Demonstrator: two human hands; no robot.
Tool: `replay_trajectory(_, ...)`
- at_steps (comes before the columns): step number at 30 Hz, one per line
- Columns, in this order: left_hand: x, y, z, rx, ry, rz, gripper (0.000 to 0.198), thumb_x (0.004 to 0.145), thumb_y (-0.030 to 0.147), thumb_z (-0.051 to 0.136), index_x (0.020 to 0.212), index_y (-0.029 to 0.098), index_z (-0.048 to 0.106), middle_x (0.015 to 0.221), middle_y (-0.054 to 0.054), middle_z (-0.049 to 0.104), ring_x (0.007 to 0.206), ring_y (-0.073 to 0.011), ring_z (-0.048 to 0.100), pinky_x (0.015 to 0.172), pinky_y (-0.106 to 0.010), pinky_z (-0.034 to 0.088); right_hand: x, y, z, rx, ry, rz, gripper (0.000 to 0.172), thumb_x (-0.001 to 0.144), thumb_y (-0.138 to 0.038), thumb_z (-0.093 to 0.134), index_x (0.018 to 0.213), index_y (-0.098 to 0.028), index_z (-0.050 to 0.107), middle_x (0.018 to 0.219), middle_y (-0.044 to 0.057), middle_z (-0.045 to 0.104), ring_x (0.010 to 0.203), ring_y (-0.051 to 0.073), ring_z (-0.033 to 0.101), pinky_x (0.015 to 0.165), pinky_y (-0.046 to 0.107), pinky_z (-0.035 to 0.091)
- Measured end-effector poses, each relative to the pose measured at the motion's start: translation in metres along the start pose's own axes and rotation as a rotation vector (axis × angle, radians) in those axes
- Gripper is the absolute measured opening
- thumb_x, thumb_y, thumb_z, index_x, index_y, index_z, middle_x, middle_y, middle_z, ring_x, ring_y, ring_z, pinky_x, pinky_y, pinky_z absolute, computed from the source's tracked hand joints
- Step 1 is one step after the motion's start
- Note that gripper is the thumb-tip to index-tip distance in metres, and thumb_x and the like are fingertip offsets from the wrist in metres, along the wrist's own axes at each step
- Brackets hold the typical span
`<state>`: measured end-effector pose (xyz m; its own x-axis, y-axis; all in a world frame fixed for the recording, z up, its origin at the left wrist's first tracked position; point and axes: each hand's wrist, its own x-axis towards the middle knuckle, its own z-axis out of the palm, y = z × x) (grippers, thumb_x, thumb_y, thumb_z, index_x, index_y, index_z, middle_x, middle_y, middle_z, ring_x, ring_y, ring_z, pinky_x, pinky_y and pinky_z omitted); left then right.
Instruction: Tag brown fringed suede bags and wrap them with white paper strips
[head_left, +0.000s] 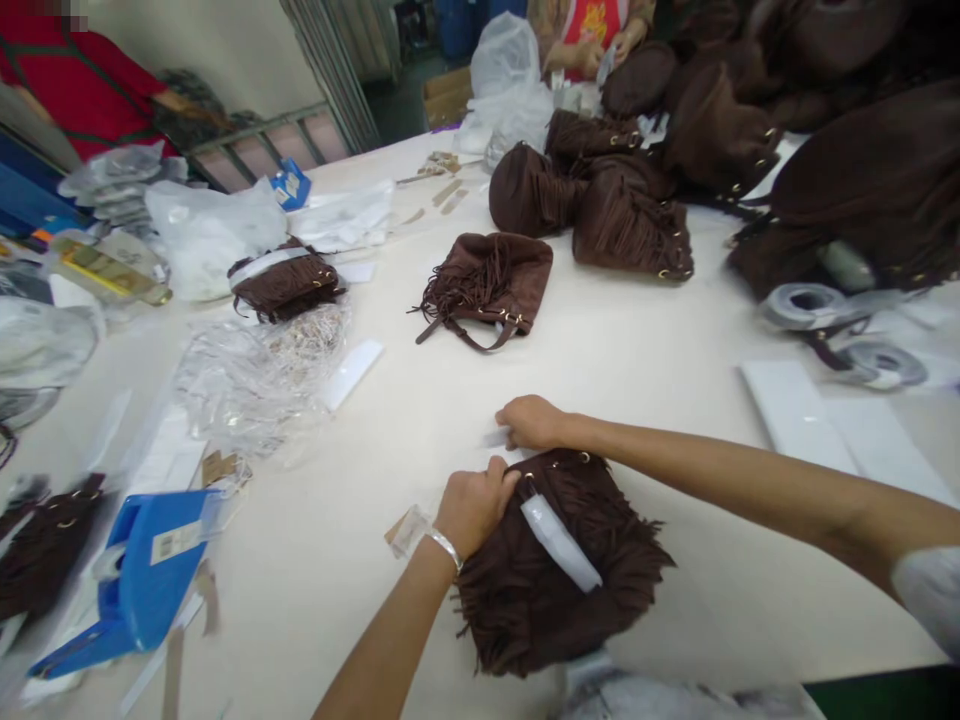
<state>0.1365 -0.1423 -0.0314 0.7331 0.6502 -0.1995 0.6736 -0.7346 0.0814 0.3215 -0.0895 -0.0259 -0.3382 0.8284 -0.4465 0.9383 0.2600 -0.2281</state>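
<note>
A brown fringed suede bag [555, 590] lies on the table [645, 370] right in front of me, with a white wrapped strap [561, 543] across its top. My left hand [472, 505] is closed on the bag's upper left edge, a silver bangle on its wrist. My right hand [531, 422] is closed just above the bag's top rim, pinching a small pale strip that I cannot make out clearly.
Another fringed bag [487, 285] lies mid-table, with more brown bags [600, 200] piled at the back right. A blue tape dispenser [139, 575] sits at my left. Clear plastic wrap [255, 375], white sheets [817, 420] and tape rolls [806, 305] are scattered around. Other people work at the far edges.
</note>
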Motion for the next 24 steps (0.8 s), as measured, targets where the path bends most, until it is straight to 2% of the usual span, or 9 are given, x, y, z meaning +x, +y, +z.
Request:
replay_trajectory(5, 0.017, -0.022, -0.009, 0.019, -0.051, 0.069, 0.039, 0.101, 0.047, 0.027, 0.103, 0.018, 0.053, 0.070, -0.005, 0.069, 0.069, -0.0244, 0.070, 0.057, -0.028, 0.045, 0.000, 0.032, -0.007, -0.021, 0.033, 0.081, 0.036, 0.076, -0.033, 0.073, 0.106, -0.014, 0.070, 0.108, 0.015, 0.071, 0.103, 0.028, 0.064, 0.079, 0.029, 0.045)
replay_trajectory(10, 0.031, -0.027, -0.009, 0.024, -0.082, 0.020, 0.042, 0.101, 0.047, 0.021, 0.108, 0.017, 0.050, 0.076, -0.008, 0.070, 0.073, -0.0242, 0.070, 0.063, -0.029, 0.046, 0.006, 0.049, -0.008, 0.004, 0.078, 0.147, 0.039, 0.079, -0.039, 0.070, 0.109, -0.015, 0.068, 0.108, 0.014, 0.070, 0.103, 0.028, 0.063, 0.078, 0.029, 0.044)
replay_trajectory(14, 0.039, -0.026, -0.012, 0.021, -0.094, -0.004, 0.045, 0.101, 0.050, 0.022, 0.114, 0.017, 0.049, 0.088, -0.011, 0.071, 0.086, -0.0252, 0.070, 0.072, -0.031, 0.047, 0.003, 0.048, -0.003, 0.025, 0.125, 0.191, 0.048, 0.082, -0.044, 0.065, 0.120, -0.014, 0.062, 0.114, 0.014, 0.068, 0.105, 0.027, 0.062, 0.078, 0.029, 0.043)
replay_trajectory(17, 0.045, -0.024, -0.017, 0.022, -0.094, -0.010, 0.046, 0.100, 0.050, 0.024, 0.118, 0.015, 0.048, 0.095, -0.013, 0.071, 0.093, -0.0262, 0.068, 0.079, -0.034, 0.046, 0.001, 0.042, -0.002, 0.030, 0.153, 0.208, 0.048, 0.086, -0.042, 0.061, 0.125, -0.014, 0.058, 0.116, 0.013, 0.067, 0.106, 0.026, 0.061, 0.079, 0.028, 0.042)
replay_trajectory(21, 0.047, -0.021, -0.024, 0.031, -0.078, -0.003, 0.047, 0.100, 0.050, 0.025, 0.120, 0.014, 0.047, 0.101, -0.015, 0.070, 0.101, -0.0273, 0.067, 0.084, -0.035, 0.045, 0.000, 0.037, -0.005, 0.021, 0.165, 0.185, 0.039, 0.085, -0.037, 0.062, 0.117, -0.014, 0.063, 0.112, 0.012, 0.068, 0.105, 0.025, 0.061, 0.079, 0.027, 0.041)
replay_trajectory(24, 0.041, -0.020, -0.027, 0.039, -0.053, 0.001, 0.046, 0.100, 0.049, 0.025, 0.119, 0.014, 0.048, 0.099, -0.014, 0.071, 0.099, -0.0265, 0.067, 0.082, -0.034, 0.046, -0.003, 0.039, -0.009, -0.007, 0.184, 0.145, 0.033, 0.084, -0.033, 0.064, 0.110, -0.013, 0.067, 0.111, 0.013, 0.068, 0.106, 0.025, 0.060, 0.081, 0.027, 0.040)
